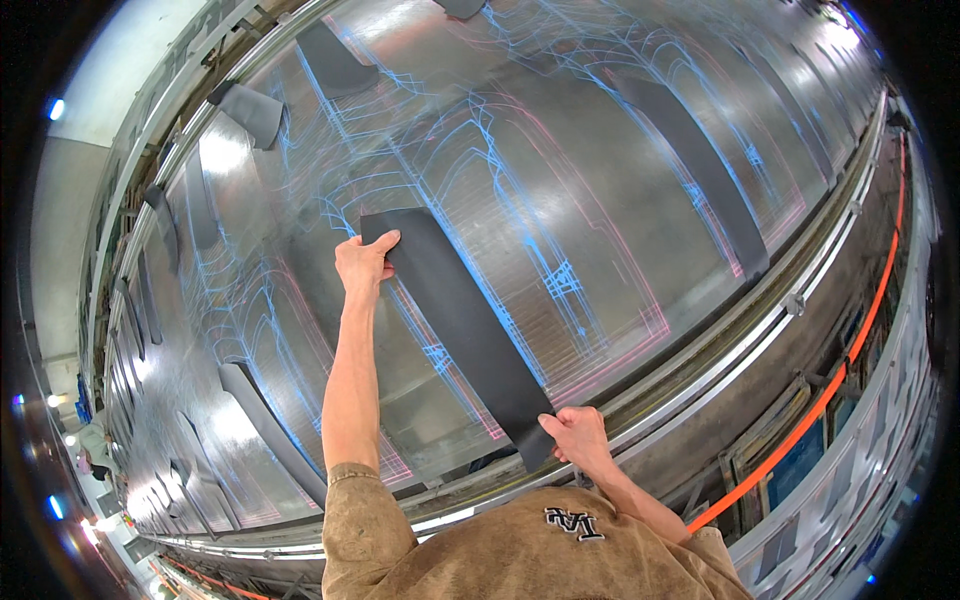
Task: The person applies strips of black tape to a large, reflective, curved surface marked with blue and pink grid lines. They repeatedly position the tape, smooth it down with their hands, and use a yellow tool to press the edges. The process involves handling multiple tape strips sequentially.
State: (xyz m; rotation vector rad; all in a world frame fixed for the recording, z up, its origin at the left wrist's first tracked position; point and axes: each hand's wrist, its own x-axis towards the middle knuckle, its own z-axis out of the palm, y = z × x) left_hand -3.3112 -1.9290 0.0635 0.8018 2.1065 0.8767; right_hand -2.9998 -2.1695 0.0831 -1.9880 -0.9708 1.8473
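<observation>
A long, dark grey strip of flexible sheet (460, 320) lies slantwise across the metal table (600, 220), over blue and pink outline lines. My left hand (365, 263) grips its far left corner, thumb on top and fingers at the edge. At the near end my right hand (578, 437) pinches the right-hand corner between thumb and fingers. That end reaches past the table's near edge and bends slightly. The fingers beneath the strip are partly hidden.
Similar dark strips lie to the right (700, 165) and left (270, 430). Shorter dark pieces (335, 60) rest at the far side. A metal rail (740, 350) borders the table's near side. Beyond it runs an orange band (800, 430), with stacked flat boards (765, 435) below.
</observation>
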